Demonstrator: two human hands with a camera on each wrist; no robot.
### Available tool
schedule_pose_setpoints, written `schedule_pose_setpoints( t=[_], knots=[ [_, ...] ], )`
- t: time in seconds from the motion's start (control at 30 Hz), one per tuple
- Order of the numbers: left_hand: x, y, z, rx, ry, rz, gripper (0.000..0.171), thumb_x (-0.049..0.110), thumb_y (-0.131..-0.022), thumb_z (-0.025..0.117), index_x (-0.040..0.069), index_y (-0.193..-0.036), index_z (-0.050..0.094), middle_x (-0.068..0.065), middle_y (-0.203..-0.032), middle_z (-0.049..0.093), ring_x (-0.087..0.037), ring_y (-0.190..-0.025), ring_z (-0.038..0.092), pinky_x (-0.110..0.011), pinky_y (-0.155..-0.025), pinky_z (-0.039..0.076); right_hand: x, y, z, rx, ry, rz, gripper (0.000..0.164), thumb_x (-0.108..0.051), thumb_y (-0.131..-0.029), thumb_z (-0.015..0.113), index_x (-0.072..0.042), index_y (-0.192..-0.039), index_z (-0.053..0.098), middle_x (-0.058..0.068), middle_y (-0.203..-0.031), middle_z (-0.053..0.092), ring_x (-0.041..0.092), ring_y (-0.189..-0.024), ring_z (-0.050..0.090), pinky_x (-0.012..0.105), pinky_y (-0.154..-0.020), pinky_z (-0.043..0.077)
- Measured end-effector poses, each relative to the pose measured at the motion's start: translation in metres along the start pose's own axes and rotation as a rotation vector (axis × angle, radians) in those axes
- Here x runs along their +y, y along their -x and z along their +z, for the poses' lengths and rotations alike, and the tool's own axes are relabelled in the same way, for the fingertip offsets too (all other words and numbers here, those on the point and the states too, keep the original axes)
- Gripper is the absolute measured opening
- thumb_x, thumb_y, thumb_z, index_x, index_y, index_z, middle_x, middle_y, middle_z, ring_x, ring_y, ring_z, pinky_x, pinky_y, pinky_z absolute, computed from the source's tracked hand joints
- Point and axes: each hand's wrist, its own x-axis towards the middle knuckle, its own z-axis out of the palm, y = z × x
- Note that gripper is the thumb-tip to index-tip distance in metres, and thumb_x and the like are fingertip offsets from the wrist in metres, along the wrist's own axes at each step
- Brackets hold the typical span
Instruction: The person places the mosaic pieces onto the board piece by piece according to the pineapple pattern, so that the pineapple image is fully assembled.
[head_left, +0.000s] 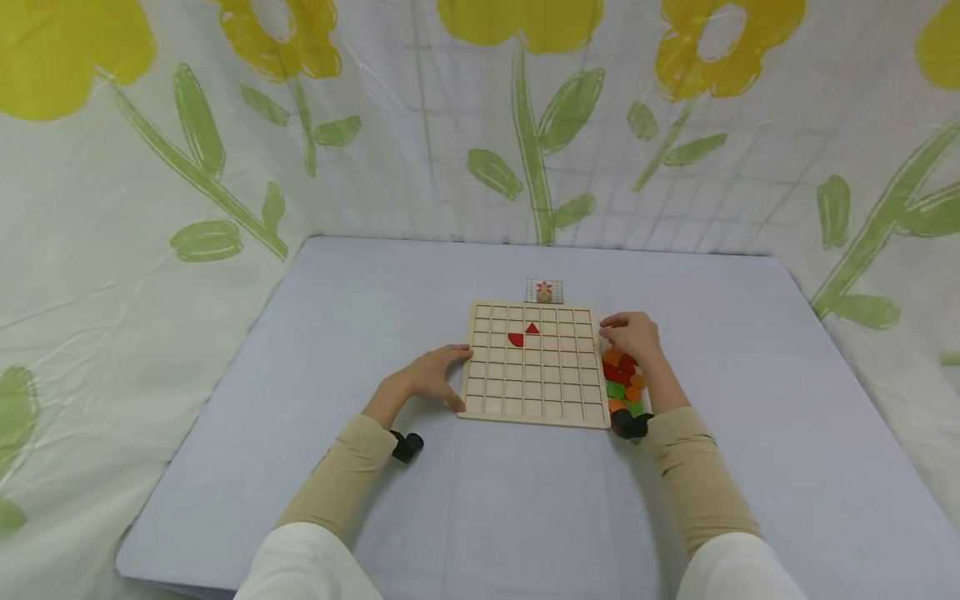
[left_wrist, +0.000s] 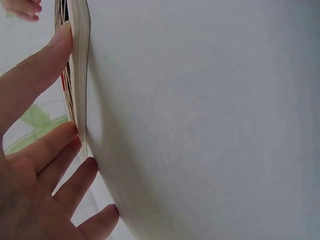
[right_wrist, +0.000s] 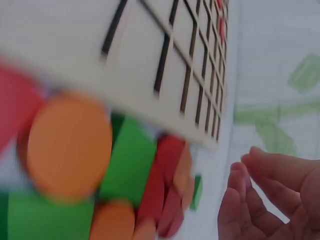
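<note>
A square wooden grid board lies on the table. Two red pieces sit in its upper cells: a triangle and a quarter-circle. My left hand is spread along the board's left side, its thumb and fingers touching the wooden edge. Just beyond the board's right edge is my right hand, thumb and fingertips close together; no piece shows between them. Below that hand, loose flat pieces lie heaped beside the board, among them an orange disc and a green block.
A small card with a gridded picture lies against the board's far edge. The pale tabletop extends around the board, up to a hanging sheet printed with yellow flowers. A black wrist camera sits close to the heaped pieces.
</note>
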Motion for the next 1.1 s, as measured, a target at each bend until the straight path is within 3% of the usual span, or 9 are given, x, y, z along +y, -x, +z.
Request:
schedule_pose_setpoints(
  t=[0.2,0.47,0.63,0.9,1.1],
  knots=[
    [-0.002,0.001,-0.001,0.0,0.011,-0.008,0.094,0.02,-0.07,0.085,0.0,-0.148,0.036,-0.014,-0.157,0.029,-0.033,-0.144,0.024,-0.046,-0.117,0.022,0.02,0.005,-0.023,-0.081,0.068,0.003,0.032,-0.012,-0.094,0.058,0.006,-0.121,0.063,0.029,-0.115,0.062,0.034,-0.091,0.058,0.037,-0.077,0.05],
    [-0.002,0.002,-0.002,0.001,0.01,-0.006,0.093,0.022,-0.071,0.085,0.0,-0.148,0.036,-0.014,-0.157,0.029,-0.033,-0.144,0.024,-0.047,-0.117,0.023,0.03,0.006,-0.012,-0.199,0.155,-0.064,0.032,-0.012,-0.093,0.063,0.004,-0.12,0.064,0.026,-0.109,0.06,0.032,-0.091,0.054,0.036,-0.074,0.049],
    [-0.001,0.001,-0.001,0.006,0.013,0.024,0.093,0.021,-0.07,0.085,-0.002,-0.147,0.037,-0.016,-0.155,0.031,-0.034,-0.143,0.026,-0.047,-0.116,0.024,0.03,0.007,-0.006,-0.184,0.218,-0.09,0.03,-0.009,-0.09,0.067,0.006,-0.116,0.064,0.023,-0.101,0.057,0.033,-0.088,0.05,0.037,-0.071,0.048],
    [-0.001,0.002,-0.001,0.01,0.021,0.026,0.093,0.02,-0.07,0.085,-0.003,-0.146,0.038,-0.016,-0.155,0.031,-0.035,-0.143,0.026,-0.047,-0.116,0.024,0.026,0.013,-0.001,-0.13,0.194,-0.111,0.021,0.0,-0.087,0.067,0.005,-0.106,0.062,0.025,-0.106,0.061,0.037,-0.096,0.053,0.048,-0.087,0.049],
    [-0.002,0.0,-0.001,0.011,0.009,0.034,0.093,0.022,-0.069,0.085,-0.003,-0.146,0.038,-0.016,-0.155,0.032,-0.035,-0.142,0.027,-0.048,-0.116,0.024,0.02,0.017,-0.003,-0.094,0.142,-0.11,0.021,-0.001,-0.085,0.071,0.005,-0.104,0.066,0.019,-0.094,0.063,0.032,-0.086,0.056,0.039,-0.075,0.051]
  ],
)
